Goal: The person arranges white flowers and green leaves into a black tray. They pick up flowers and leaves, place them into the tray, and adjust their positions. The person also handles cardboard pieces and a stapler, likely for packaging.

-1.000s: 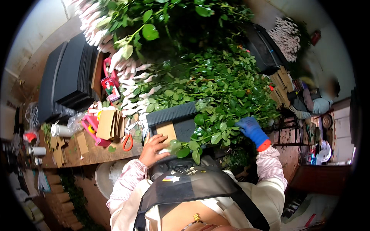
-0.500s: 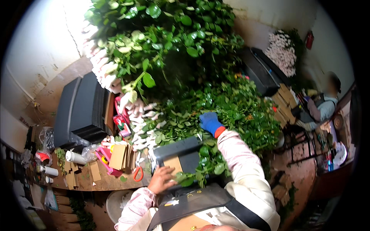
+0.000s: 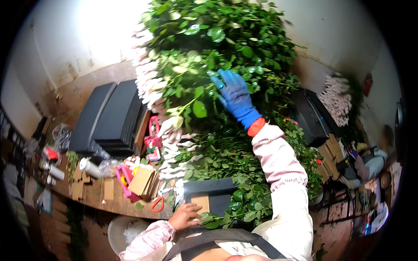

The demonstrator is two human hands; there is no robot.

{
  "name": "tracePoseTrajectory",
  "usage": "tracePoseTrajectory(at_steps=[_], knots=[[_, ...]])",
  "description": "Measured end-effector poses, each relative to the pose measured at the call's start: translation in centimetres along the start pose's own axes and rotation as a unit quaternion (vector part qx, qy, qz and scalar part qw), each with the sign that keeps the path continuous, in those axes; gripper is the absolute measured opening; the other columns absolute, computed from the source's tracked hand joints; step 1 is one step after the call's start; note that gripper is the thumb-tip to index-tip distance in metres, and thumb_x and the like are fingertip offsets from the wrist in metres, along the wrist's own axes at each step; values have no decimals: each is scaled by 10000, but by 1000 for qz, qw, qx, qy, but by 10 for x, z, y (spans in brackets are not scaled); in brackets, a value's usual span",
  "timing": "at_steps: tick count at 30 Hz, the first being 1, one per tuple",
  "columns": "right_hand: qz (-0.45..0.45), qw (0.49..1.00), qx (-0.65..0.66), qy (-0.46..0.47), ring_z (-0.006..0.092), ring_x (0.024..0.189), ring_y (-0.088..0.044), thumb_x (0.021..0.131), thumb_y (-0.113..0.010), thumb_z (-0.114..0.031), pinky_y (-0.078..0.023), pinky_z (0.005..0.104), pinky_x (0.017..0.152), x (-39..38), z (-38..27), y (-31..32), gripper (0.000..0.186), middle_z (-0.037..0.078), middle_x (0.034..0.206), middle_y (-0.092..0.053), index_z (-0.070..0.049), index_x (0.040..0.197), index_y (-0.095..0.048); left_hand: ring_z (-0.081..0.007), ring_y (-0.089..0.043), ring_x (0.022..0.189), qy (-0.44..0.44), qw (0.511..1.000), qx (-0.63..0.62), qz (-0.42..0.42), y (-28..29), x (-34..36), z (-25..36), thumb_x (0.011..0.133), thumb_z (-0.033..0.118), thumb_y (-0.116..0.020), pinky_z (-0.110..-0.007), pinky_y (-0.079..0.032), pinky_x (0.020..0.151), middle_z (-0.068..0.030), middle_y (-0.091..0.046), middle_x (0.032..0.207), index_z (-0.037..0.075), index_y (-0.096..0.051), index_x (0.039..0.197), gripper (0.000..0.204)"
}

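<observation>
Leafy flower stems (image 3: 257,52) are lying heaped high at the back of our wooden counter (image 3: 124,207), pale heads (image 3: 146,71) pointing left. We are reaching our blue-gloved right hand (image 3: 235,93) to the heap, fingers spread wide, and resting our bare left hand (image 3: 186,216) beside a dark tray (image 3: 209,186), fingers slightly parted. Pale, stained walls (image 3: 100,54) are rising behind; another person (image 3: 373,162) is showing at far right.

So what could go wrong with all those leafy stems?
The blue-gloved right hand is up at the tall pile of stems; a tug might send some sliding. The scissors lie near the edge of the table, so a bump could knock them off. The left hand is bare and might get scratched.
</observation>
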State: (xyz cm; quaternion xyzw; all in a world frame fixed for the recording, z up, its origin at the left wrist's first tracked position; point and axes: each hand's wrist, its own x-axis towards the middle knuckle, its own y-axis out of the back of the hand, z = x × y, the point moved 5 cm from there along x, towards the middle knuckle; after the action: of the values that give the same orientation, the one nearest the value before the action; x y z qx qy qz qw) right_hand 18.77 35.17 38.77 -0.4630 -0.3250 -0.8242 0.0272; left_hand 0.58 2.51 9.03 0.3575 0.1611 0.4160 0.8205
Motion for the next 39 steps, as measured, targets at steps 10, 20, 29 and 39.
tracePoseTrajectory(at_steps=[10, 20, 29, 39], knots=[[20, 949, 293, -112, 342, 1148, -613, 802, -710, -127, -468, 445, 1029, -19, 90, -8, 386, 127, 1222, -658, -58, 1177, -654, -329, -449, 1370, -28, 1000, -10, 3, -5, 3, -6, 861, 358, -757, -612, -289, 1128, -83, -570, 1433, 130, -754, 1067, 308], [-88, 968, 125, 200, 235, 861, -653, 825, -637, -157, -557, 395, 792, -54, -59, 104, 134, 17, 799, -628, -202, 944, -680, -348, -542, 1249, -46, 997, -18, 53, -14, -4, -19, 801, 324, -810, -465, -413, 1049, -118, -650, 1297, 130, -772, 1027, 300], [-372, 925, -30, 64, 283, 819, -657, 837, -616, -115, -506, 405, 738, -157, -20, -9, 255, 30, 829, -661, -203, 1075, -646, -338, -499, 1312, -38, 999, 23, 27, 4, 8, 5, 790, 299, -814, -509, -372, 1102, -88, -631, 1347, 125, -762, 1036, 306], [-346, 915, 41, -206, 287, 1064, -644, 862, -692, -284, -491, 440, 923, -175, -16, 36, 473, 104, 1172, -656, -123, 1296, -593, -376, -496, 1279, 9, 999, -11, 40, -6, -1, -7, 781, 365, -818, -627, -284, 1140, -175, -636, 1210, 122, -787, 1008, 334]])
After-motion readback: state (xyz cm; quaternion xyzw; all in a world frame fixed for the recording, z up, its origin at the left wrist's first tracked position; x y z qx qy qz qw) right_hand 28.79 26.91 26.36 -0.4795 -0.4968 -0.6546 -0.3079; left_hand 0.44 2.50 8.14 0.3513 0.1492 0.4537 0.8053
